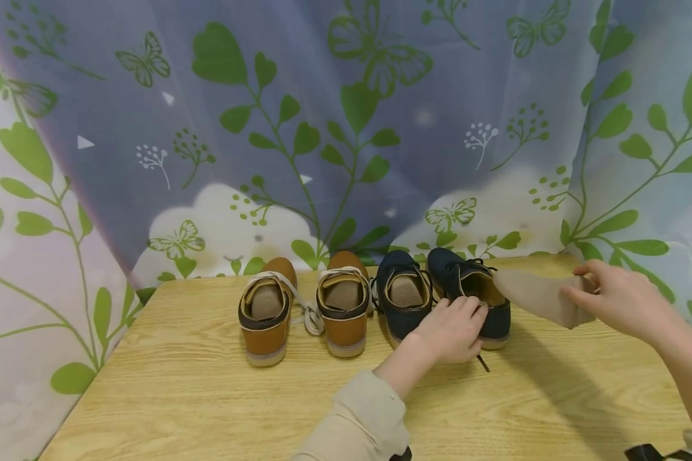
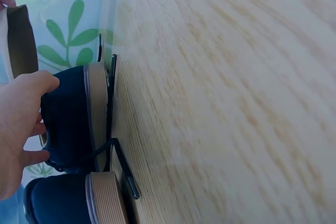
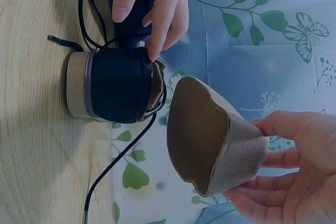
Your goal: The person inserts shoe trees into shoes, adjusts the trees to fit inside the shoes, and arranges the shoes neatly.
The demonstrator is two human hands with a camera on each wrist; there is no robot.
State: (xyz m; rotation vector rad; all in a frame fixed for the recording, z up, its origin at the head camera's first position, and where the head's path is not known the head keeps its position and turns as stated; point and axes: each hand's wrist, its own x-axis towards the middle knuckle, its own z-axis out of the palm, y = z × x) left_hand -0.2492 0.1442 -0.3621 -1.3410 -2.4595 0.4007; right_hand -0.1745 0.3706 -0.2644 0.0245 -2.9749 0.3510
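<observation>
On the wooden table, the right navy lace-up shoe point(image 1: 498, 328) stands heel toward me. My left hand point(image 1: 450, 330) holds it at the heel collar, with bent fingers at the rim; the left wrist view shows thumb and finger against the dark heel point(image 2: 65, 116). Beside this shoe, my right hand point(image 1: 623, 298) pinches a beige moulded cardboard shoe insert point(image 1: 539, 298) in the air. In the right wrist view the insert point(image 3: 244, 153) shows its hollow side, apart from the shoe. Partly behind my left hand is the other navy shoe point(image 1: 395, 262), with an insert point(image 1: 406, 290) inside.
Two brown shoes point(image 1: 265, 346) with pale laces point(image 1: 311, 319) stand to the left, each with an insert inside. Dark laces trail on the wooden table point(image 1: 179, 384) near the navy shoes. Patterned fabric point(image 1: 300, 96) hangs behind the table.
</observation>
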